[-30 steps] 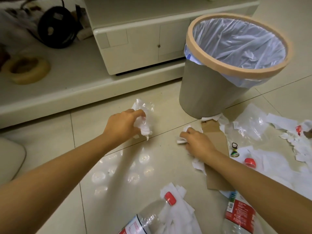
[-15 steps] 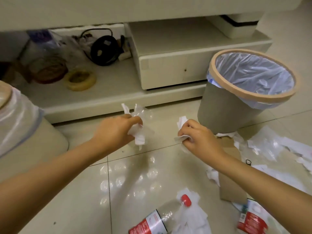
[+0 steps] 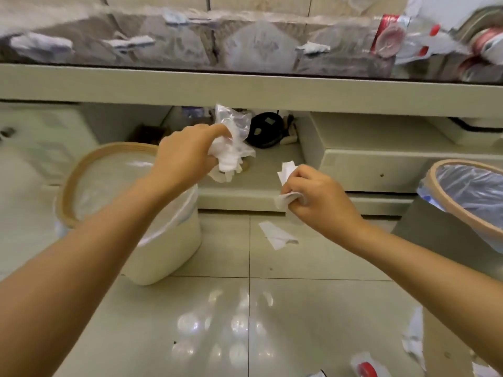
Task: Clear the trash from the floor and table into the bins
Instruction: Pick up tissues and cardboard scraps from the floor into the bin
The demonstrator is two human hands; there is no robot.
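My left hand (image 3: pixel 187 156) grips a wad of clear plastic and white paper (image 3: pixel 231 148), raised just right of the rim of a cream bin (image 3: pixel 79 172) lined with clear plastic. My right hand (image 3: pixel 318 200) pinches white paper scraps (image 3: pixel 285 175) at the middle of the view, in the air between the two bins. A grey bin with a tan rim (image 3: pixel 446 197) and a plastic liner stands at the right edge. One white paper scrap (image 3: pixel 277 235) is below my right hand, over the floor tiles.
A glass-topped table (image 3: pixel 245 85) spans the top, with paper bits, bottles (image 3: pixel 392 36) and red caps on it. Its lower shelf holds a black coiled object (image 3: pixel 266 129). More paper scraps (image 3: pixel 413 341) and a red bottle cap (image 3: pixel 366 370) lie at the lower right.
Both hands rose from the floor with their trash. The view swung up and left, so the cream bin is now in full view and the grey bin slid right. A scrap appeared below my right hand.
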